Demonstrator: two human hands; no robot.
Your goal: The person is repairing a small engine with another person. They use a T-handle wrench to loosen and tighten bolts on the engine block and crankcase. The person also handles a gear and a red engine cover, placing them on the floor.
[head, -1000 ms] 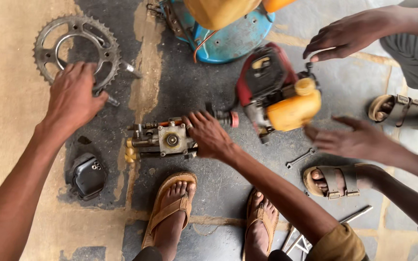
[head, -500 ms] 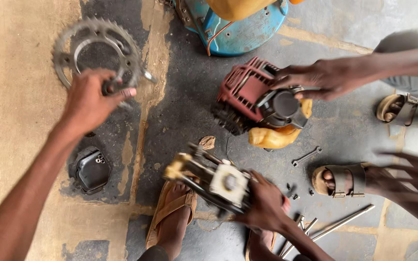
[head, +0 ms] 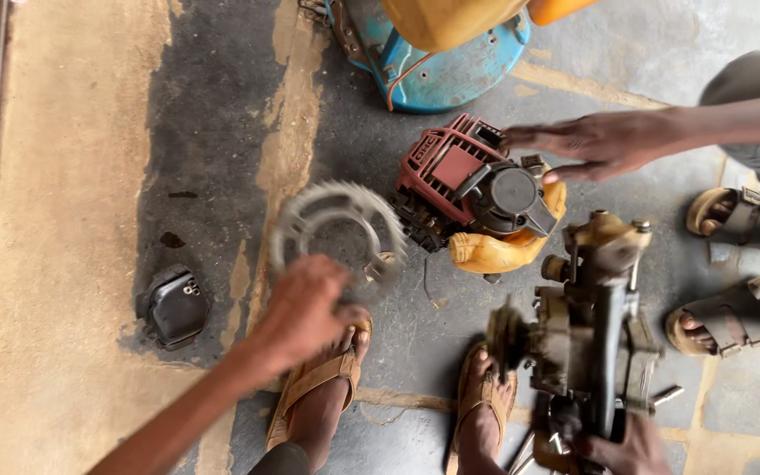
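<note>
- Head view: our left hand [head: 305, 310] has its fingers clenched on the lower rim of the sprocket [head: 338, 230], which hangs tilted just above the floor [head: 72, 176], beside the red engine [head: 477, 189].
- Our right hand [head: 626, 449] sits at the bottom edge, fingers wrapped round the base of the grimy gearcase [head: 591, 343], which stands upright between our right foot and the other person's sandals [head: 732, 264].
- To do this well, we judge the sprocket wants a firm grip on the plain rim, clear of the teeth, and it should be kept level so it does not knock the engine.
- The gearcase looks heavy and oily; we would hold it low and close and keep it off our toes.
- The other person's hand [head: 604, 141] lies flat, fingers spread, on top of the engine.
- Labels: the engine's red cover carries a small raised mark near its upper left corner, too blurred to make out.
- A small black cover [head: 173, 306] lies on the floor to the left, well apart; a blue base [head: 450, 70] with a yellow tank [head: 450, 18] sits at the top.
</note>
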